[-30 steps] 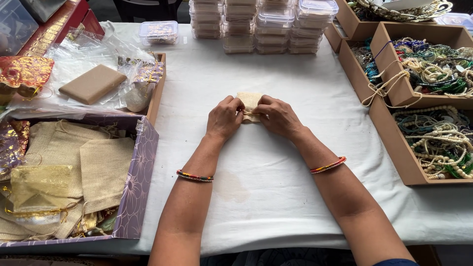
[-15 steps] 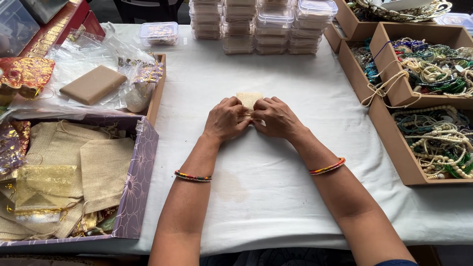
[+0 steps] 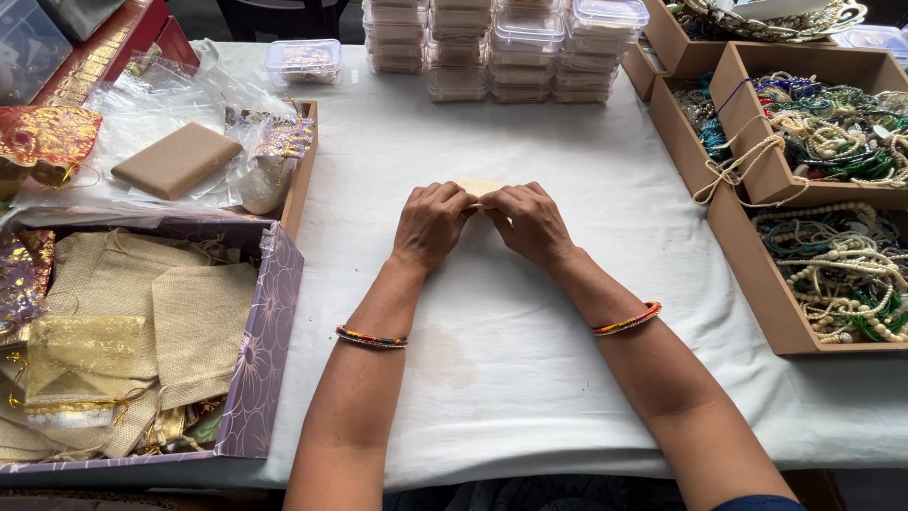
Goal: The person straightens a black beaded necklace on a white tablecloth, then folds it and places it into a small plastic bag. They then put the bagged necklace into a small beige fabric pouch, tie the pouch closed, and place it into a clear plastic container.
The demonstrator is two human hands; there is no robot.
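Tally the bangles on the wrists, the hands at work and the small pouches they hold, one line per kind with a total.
Bangles: 2, left wrist bangle, right wrist bangle
Hands: 2, left hand, right hand
Small beige pouch: 1
Total: 5

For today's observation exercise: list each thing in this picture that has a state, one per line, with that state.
Small beige pouch: flat on the white tablecloth, pinched by both hands.
Left hand: closed on the pouch.
Right hand: closed on the pouch.
Clear plastic boxes: lidded, stacked.
Purple cardboard box: open, holding burlap bags.
Brown cardboard trays: open, full of beads.
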